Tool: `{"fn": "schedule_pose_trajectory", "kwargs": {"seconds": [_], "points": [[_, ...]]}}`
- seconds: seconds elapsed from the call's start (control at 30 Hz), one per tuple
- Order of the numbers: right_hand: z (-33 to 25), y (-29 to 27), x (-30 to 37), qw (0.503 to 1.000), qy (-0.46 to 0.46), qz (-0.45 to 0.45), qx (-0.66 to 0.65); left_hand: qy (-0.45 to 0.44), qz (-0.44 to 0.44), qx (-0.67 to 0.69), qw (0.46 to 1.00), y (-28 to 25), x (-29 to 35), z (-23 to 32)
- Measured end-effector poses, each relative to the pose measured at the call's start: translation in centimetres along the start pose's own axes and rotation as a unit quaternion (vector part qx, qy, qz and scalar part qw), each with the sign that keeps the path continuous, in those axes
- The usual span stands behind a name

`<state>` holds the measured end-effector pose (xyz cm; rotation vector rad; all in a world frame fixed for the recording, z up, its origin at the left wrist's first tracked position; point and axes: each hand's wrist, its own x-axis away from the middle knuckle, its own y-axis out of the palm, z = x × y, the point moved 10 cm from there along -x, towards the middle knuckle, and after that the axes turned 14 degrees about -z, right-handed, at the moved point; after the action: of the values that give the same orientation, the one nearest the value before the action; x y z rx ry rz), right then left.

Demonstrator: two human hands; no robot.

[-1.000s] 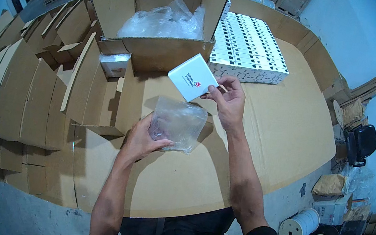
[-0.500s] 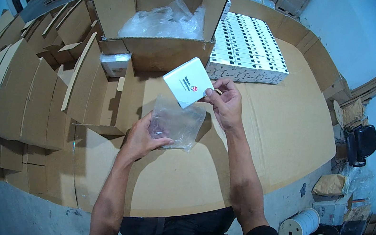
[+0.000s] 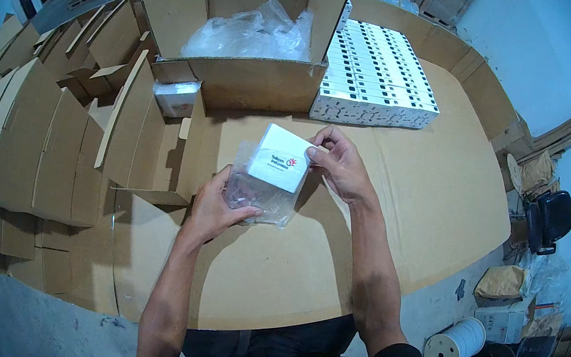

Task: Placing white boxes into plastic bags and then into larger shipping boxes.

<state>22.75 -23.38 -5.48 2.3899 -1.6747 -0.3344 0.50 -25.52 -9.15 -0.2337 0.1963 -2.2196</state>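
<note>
Your half-curled left hand [image 3: 212, 202] gripped bag [image 3: 269, 204] low, prolly to clear box [image 3: 285, 142]; right hand [image 3: 345, 169] pinched box corner, fingertips close.

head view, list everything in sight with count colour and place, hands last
Bag: 1, clear, mid-view
Box: 1, white with print, mid-view, overlapping the bag
Big carton: 1, brown, open, far side
Plastic: heap, clear, in the big carton
Patterned boxes: many, white and black, right of the big carton
Small cartons: several, brown, left
Packet: 1, whitish, in a small carton
Table: 1, brown, beneath
Reels: at least 2, white, lower right
Wall: pale blue, right
Left hand: 1, bare, holding the bag
Right hand: 1, bare, holding the box
</note>
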Motion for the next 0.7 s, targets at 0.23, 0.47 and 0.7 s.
{"fn": "schedule_pose_trajectory", "kwargs": {"seconds": [0.23,0.47,0.7], "points": [[0.4,0.1,-0.2,0.999,0.015,-0.007,0.045,0.028,-0.001,0.106,0.994,0.6,-0.5,1.1],[1.3,0.9,-0.8,0.985,0.021,-0.068,0.155,0.020,0.057,0.168,0.984,0.6,-1.0,-0.1],[2.4,1.7,1.1,0.974,0.212,-0.020,0.071,0.048,0.122,0.226,0.965,-0.5,-0.7,-0.5]]}}
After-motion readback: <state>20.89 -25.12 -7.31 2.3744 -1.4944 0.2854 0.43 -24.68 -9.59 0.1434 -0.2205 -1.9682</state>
